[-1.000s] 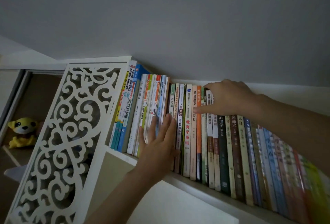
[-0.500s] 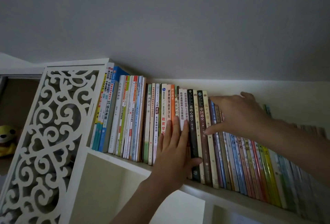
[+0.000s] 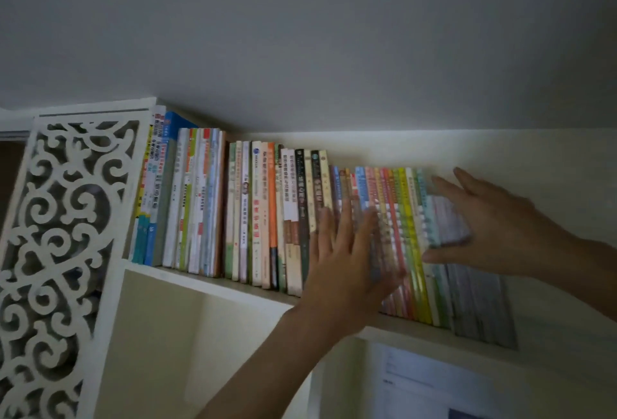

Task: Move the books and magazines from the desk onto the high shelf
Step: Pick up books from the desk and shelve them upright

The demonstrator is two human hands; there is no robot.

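Note:
A long row of books [image 3: 253, 215] stands upright on the high white shelf [image 3: 213, 285], spines toward me. My left hand [image 3: 347, 261] lies flat with fingers spread against the spines of the thin colourful books [image 3: 400, 218] near the middle of the row. My right hand [image 3: 484, 221] is open at the right end, thumb low and fingers high around the outermost pale magazines [image 3: 450, 221]. More grey magazines [image 3: 477, 305] stand below that hand. Neither hand visibly grips anything. The image is blurred by motion.
A white carved fretwork panel [image 3: 63, 235] closes the shelf's left end. The ceiling [image 3: 300, 34] sits close above the book tops. A white wall [image 3: 551, 165] runs behind the shelf to the right. Below the shelf hangs a pale sheet of paper [image 3: 427, 382].
Both hands have slid to the right along the row, from the darker books in the middle to the thin colourful ones and the magazines at the right end. The view has shifted right too.

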